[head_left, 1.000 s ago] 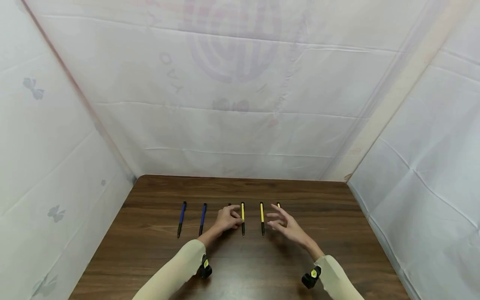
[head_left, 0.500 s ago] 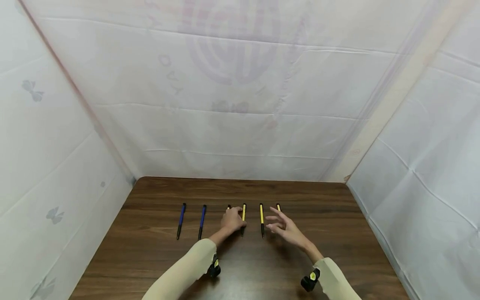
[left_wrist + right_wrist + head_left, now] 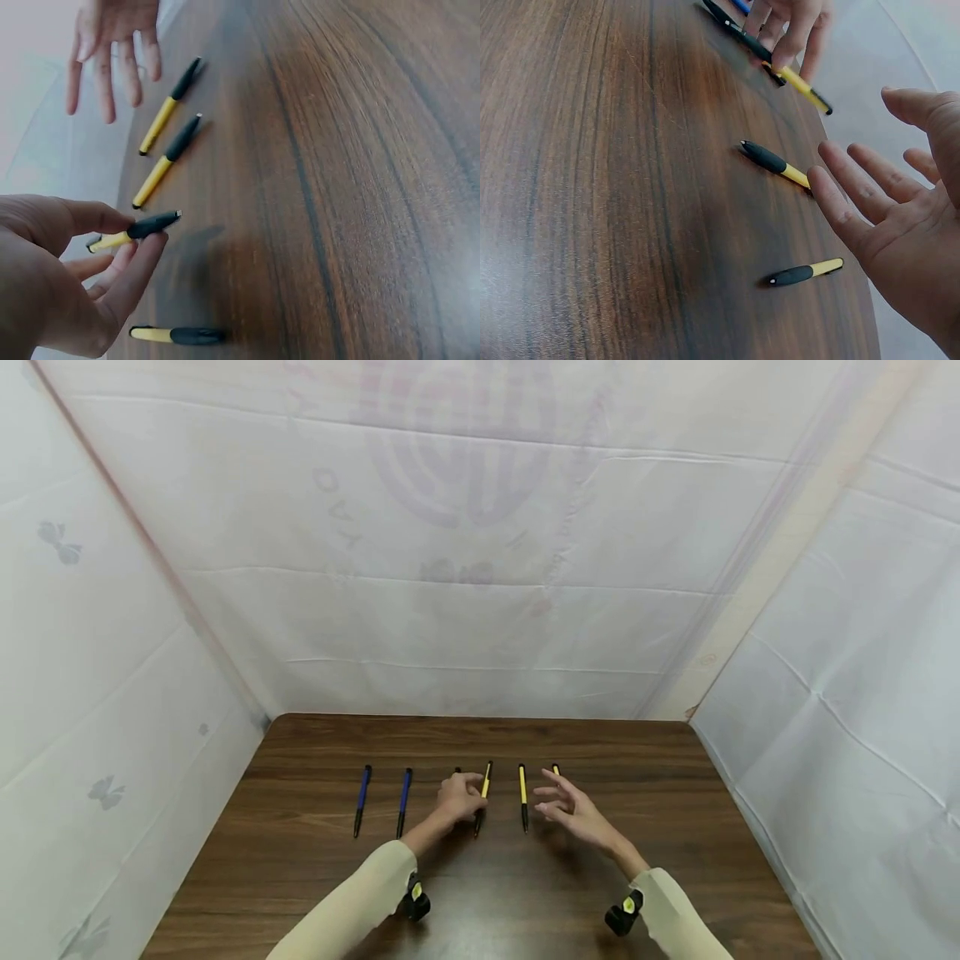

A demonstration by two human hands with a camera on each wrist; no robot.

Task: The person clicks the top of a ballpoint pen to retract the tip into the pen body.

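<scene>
On the wooden counter, nearest the body, the left hand is seen with its fingers curled, a yellow-and-black pen pinched between thumb and fingertips and tilted out of line. The right hand is held spread and flat, nothing grasped, just beside a second yellow pen. Further left, two blue pens are laid parallel.
</scene>
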